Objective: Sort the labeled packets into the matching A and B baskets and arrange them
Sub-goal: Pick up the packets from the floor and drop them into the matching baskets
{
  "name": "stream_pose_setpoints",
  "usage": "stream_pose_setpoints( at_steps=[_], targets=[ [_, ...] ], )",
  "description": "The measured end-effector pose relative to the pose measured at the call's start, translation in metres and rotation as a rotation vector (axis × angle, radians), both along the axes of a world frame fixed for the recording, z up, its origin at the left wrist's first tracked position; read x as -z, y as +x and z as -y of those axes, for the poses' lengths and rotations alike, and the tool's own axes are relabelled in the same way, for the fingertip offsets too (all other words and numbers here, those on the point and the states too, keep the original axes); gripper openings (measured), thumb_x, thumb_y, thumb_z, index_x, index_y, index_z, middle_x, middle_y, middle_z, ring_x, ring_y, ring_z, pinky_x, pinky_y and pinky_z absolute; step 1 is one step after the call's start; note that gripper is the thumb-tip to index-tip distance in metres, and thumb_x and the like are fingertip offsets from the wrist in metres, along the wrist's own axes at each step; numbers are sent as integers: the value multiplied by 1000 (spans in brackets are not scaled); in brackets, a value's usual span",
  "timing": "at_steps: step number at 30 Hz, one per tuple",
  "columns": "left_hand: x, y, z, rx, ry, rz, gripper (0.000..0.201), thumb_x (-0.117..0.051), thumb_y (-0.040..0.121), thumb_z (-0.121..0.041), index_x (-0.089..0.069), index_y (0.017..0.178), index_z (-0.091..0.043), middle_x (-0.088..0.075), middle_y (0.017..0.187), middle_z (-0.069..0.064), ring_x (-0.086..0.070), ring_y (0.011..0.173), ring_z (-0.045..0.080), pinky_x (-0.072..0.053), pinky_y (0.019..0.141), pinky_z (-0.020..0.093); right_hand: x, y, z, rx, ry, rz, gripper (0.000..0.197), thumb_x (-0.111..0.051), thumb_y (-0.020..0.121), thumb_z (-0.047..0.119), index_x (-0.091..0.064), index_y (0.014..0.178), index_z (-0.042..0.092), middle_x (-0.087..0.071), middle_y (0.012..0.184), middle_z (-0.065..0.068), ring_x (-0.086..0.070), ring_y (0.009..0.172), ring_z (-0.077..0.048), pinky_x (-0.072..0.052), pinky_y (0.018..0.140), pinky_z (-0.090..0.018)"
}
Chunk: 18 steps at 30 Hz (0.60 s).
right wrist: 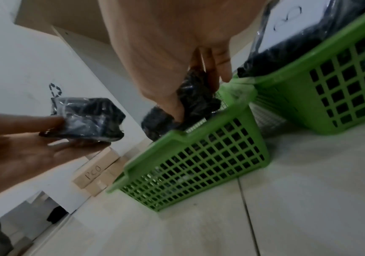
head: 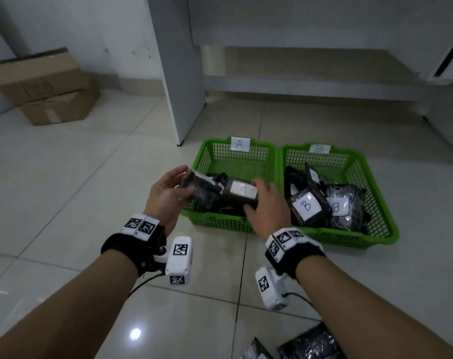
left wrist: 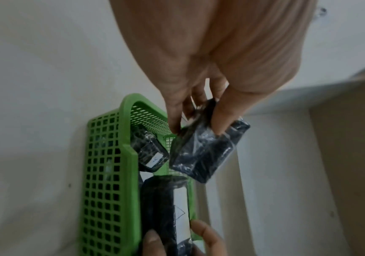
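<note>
Two green mesh baskets stand side by side on the tiled floor: basket A on the left, basket B on the right. My left hand grips a black packet over basket A's left rim, thumb and fingers pinching it. My right hand holds a second black packet with a white label, low inside basket A. More dark packets lie under them. Basket B holds several packets, two showing B labels.
Loose black packets lie on the floor near me at the bottom right. A white cabinet leg rises behind basket A. Two stacked cardboard boxes sit at the far left by the wall.
</note>
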State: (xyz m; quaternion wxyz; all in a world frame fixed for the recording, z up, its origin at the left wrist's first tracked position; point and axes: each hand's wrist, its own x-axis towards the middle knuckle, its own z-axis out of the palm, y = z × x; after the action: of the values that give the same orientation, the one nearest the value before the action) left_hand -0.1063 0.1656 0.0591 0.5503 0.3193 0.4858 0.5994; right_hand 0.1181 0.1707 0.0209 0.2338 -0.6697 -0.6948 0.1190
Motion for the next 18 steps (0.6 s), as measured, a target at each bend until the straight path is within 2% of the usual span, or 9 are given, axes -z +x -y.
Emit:
stream_pose_setpoints(
  at_steps=[3, 5, 7, 9, 11, 12, 14, 16, 18],
  targets=[
    [21, 5, -15, 77, 57, -266, 75, -58, 73, 28, -63, 129, -20, -65, 108, 5, -67, 98, 20, -58, 76, 30, 20, -2, -1, 33, -64, 176, 56, -64, 85, 35, -44, 136, 26, -57, 122, -7, -47, 118, -29, -38, 102, -44],
    [36, 8, -19, 185, 108, -470, 67, -61, 77, 23, -66, 122, -26, -67, 110, -2, -67, 104, 18, -57, 79, 26, 23, 0, -2, 47, -59, 207, 57, -60, 79, 39, -47, 133, 26, -56, 124, -6, -44, 119, -28, -33, 101, -45],
    [49, 6, -22, 270, 155, -742, 51, -62, 82, 15, -64, 110, -27, -66, 114, -1, -65, 105, 20, -57, 77, 23, 24, 2, -3, 41, -6, 192, 59, -62, 73, 39, -53, 130, 25, -49, 134, -7, -40, 125, -29, -33, 104, -47],
    [59, 1, -26, 295, 191, -1023, 42, -63, 79, 10, -58, 101, -27, -64, 114, -3, -59, 104, 15, -51, 92, 35, 26, 6, -2, -15, 97, 144, 51, -61, 74, 35, -61, 123, 22, -47, 136, -6, -41, 126, -27, -36, 106, -47],
    [67, -3, -30, 254, 224, -1235, 35, -64, 75, 0, -58, 94, -28, -61, 120, -7, -52, 118, 16, -29, 113, 55, 30, 9, 2, -104, 169, 139, 34, -56, 82, 33, -69, 110, 19, -56, 126, -2, -47, 118, -23, -40, 101, -46],
    [68, -4, -32, 231, 241, -1283, 28, -62, 73, -6, -61, 90, -29, -62, 122, -7, -51, 123, 19, -23, 115, 59, 32, 10, 6, -135, 175, 144, 31, -53, 86, 34, -72, 106, 18, -59, 121, 0, -49, 115, -21, -41, 99, -46],
    [67, 0, -31, 222, 237, -1314, 22, -49, 75, -22, -69, 80, -25, -67, 119, -2, -56, 117, 21, -21, 117, 55, 33, 11, 12, -171, 169, 164, 34, -48, 91, 35, -74, 105, 18, -64, 120, 1, -51, 115, -20, -41, 98, -43],
    [68, 6, -27, 252, 197, -1323, 45, -33, 76, -37, -73, 80, -18, -69, 117, 0, -59, 113, 21, -17, 119, 44, 29, 12, 17, -184, 174, 187, 37, -46, 93, 35, -72, 111, 16, -62, 127, -1, -49, 120, -22, -39, 101, -43],
    [69, 7, -25, 280, 179, -1365, 51, -28, 73, -44, -71, 85, -19, -66, 125, 4, -57, 121, 23, -17, 119, 49, 23, 14, 26, -169, 189, 172, 38, -48, 92, 32, -66, 121, 14, -56, 135, -3, -46, 127, -24, -36, 109, -44]
  ],
)
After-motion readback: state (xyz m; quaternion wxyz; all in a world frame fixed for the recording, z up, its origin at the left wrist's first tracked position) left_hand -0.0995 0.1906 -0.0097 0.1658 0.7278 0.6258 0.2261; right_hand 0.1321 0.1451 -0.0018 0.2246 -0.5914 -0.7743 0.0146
